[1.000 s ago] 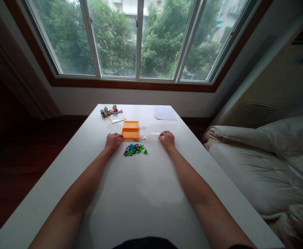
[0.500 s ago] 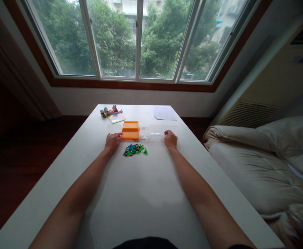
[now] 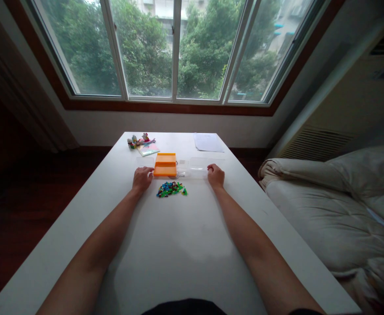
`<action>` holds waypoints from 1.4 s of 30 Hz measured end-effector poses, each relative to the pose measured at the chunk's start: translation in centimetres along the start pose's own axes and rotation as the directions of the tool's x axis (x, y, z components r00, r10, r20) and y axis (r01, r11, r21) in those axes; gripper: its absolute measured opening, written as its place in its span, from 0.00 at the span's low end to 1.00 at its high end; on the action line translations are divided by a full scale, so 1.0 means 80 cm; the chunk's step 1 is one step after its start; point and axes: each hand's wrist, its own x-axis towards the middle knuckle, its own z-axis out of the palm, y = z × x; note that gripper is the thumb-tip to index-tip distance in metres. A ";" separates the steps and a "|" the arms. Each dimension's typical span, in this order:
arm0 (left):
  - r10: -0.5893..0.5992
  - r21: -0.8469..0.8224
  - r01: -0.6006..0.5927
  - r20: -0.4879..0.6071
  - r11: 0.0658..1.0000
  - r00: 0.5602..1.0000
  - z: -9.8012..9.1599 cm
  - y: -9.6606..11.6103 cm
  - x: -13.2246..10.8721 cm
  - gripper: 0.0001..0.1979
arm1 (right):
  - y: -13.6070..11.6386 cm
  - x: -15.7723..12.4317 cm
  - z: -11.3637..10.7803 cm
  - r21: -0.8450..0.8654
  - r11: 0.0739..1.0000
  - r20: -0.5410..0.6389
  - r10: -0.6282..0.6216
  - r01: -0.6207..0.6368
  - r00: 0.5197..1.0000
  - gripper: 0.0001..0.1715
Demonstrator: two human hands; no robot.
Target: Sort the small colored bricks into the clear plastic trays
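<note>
My left hand [image 3: 142, 178] rests on the white table, fingers loosely extended toward the left edge of an orange plastic case [image 3: 165, 169]. Its fingertips are at or just beside that edge; contact is hard to tell. On the other side, my right hand [image 3: 216, 176] lies loosely curled into a fist, with no object visible in it. It sits against the right part of a clear plastic tray [image 3: 199, 164]. Between my hands and nearer to me is a small heap of building bricks [image 3: 170, 189] in blue, green, dark red and yellow.
Small assembled figures [image 3: 140, 140] stand at the far left of the table [image 3: 178, 245], beside a pastel booklet [image 3: 148, 149]. White paper sheets [image 3: 208, 142] lie at the far right corner. A cream sofa [image 3: 300, 210] is on the right, and a window [image 3: 175, 52] is ahead.
My left hand has drawn back very slightly from the orange case. My right hand, the bricks and the containers look the same.
</note>
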 end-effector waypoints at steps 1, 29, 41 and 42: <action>0.014 -0.005 -0.015 -0.024 1.000 1.000 -0.002 0.006 -0.001 0.13 | -0.002 -0.001 -0.001 -0.004 1.000 -0.027 -0.023 0.023 0.999 0.16; 0.328 -0.156 -0.290 0.354 0.944 0.876 -0.010 0.086 -0.020 0.22 | -0.089 -0.073 -0.034 0.250 0.735 0.557 -0.642 0.630 0.527 0.21; 0.388 -0.264 -0.300 0.409 0.917 0.826 -0.014 0.082 -0.021 0.37 | -0.090 -0.073 -0.007 0.049 0.784 0.596 -0.520 0.619 0.612 0.19; 0.393 -0.260 -0.307 0.413 0.916 0.822 -0.014 0.082 -0.022 0.38 | -0.088 -0.072 -0.005 0.043 0.785 0.595 -0.517 0.618 0.615 0.19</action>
